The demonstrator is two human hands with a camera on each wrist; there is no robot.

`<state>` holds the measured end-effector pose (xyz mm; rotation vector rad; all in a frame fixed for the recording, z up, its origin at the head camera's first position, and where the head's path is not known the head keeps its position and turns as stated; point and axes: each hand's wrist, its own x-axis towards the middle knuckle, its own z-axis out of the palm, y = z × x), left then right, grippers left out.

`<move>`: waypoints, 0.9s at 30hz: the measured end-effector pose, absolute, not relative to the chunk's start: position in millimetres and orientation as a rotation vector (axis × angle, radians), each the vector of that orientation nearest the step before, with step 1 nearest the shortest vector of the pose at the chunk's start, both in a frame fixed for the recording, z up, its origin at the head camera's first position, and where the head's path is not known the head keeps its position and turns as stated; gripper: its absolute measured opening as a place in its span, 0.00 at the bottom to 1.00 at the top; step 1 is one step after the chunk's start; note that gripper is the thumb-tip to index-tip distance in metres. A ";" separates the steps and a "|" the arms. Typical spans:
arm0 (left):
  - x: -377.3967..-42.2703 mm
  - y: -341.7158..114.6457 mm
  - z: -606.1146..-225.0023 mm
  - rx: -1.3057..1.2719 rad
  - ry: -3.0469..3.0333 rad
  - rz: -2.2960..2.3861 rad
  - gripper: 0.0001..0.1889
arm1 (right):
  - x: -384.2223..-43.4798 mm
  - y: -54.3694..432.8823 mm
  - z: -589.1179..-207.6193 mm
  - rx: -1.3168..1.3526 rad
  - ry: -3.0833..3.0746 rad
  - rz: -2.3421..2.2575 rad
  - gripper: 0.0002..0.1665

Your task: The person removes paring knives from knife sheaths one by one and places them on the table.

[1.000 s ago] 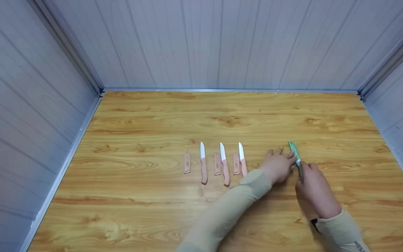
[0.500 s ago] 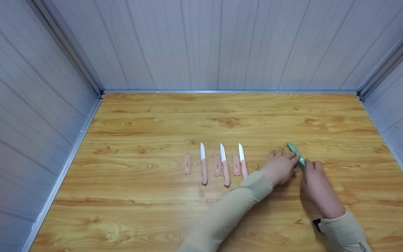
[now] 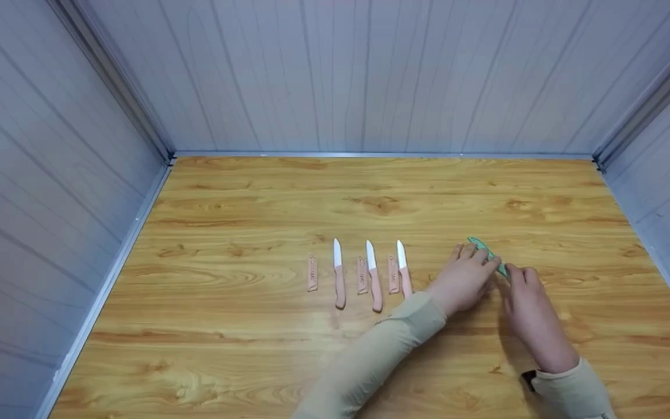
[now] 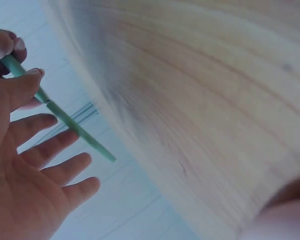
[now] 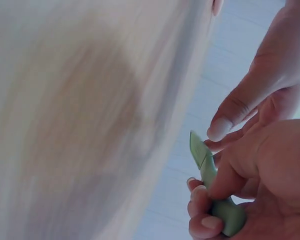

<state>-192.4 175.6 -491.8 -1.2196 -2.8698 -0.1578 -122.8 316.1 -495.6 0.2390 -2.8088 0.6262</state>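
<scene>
My right hand (image 3: 530,299) grips the green handle (image 5: 231,216) of a small knife. A green patterned sheath (image 3: 479,245) covers its blade. In the left wrist view the sheath (image 4: 82,131) meets the handle at a thin joint line. My left hand (image 3: 463,279) reaches over the sheath, its fingers fairly straight and right at it. From the right wrist, the left thumb shows apart from the sheath. To the left lie three knives with white blades and pink handles: one (image 3: 339,285), a second (image 3: 375,288), and a third (image 3: 406,279) whose handle end is hidden by my left sleeve.
Three pink sheaths lie beside those knives: a left one (image 3: 312,272), a middle one (image 3: 362,275) and a right one (image 3: 393,273). The wood-grain table (image 3: 224,349) is bounded by a grey panel wall (image 3: 335,75) at the back and others at both sides.
The green knife's tip has swung left and my left fingers cover more of the sheath. A white strip between sheath and handle no longer shows. My right hand has shifted slightly right.
</scene>
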 end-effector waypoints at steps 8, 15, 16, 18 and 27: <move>-187.3 168.7 -487.9 -1.176 -2.792 -0.159 0.27 | -116.9 308.5 -483.6 0.293 -2.789 0.642 0.31; -183.6 161.2 -480.6 -1.112 -2.733 -0.089 0.25 | -114.0 304.7 -476.6 0.335 -2.775 0.655 0.32; -183.0 159.8 -479.7 -1.103 -2.721 -0.075 0.24 | -113.8 304.1 -476.0 0.340 -2.775 0.659 0.32; -181.8 156.7 -477.8 -1.085 -2.694 -0.053 0.22 | -113.4 303.2 -474.8 0.350 -2.777 0.662 0.33; -181.1 140.3 -468.0 -1.015 -2.611 -0.060 0.13 | -111.4 299.0 -469.8 0.466 -2.742 0.639 0.34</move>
